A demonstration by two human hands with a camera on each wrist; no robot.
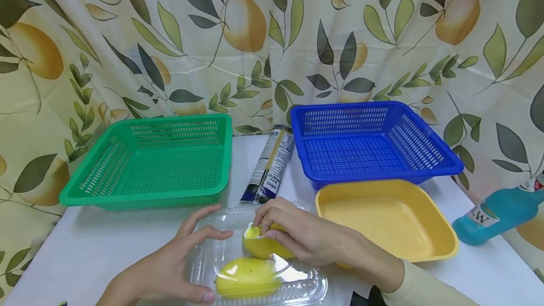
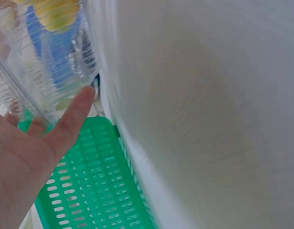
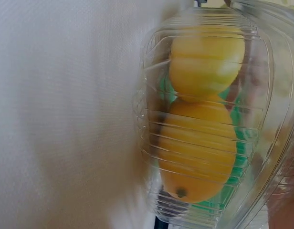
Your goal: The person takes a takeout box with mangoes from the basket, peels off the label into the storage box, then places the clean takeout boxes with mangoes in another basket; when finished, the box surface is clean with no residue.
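The clear container (image 1: 303,289) sits on the worktop (image 1: 127,249), two yellow fruits (image 1: 248,277) inside. The left hand (image 1: 170,263) spreads open along its left side; the right hand (image 1: 297,230) curls its fingers at the lid, pinch not discernible. Expect thin, slick, easily dented plastic with weighty contents; grasp opposite rims, supporting the base

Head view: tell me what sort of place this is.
Probably a makeshift indoor tabletop setup: a white table before fruit-print fabric, with an open green basket and blue basket set out toward the back.
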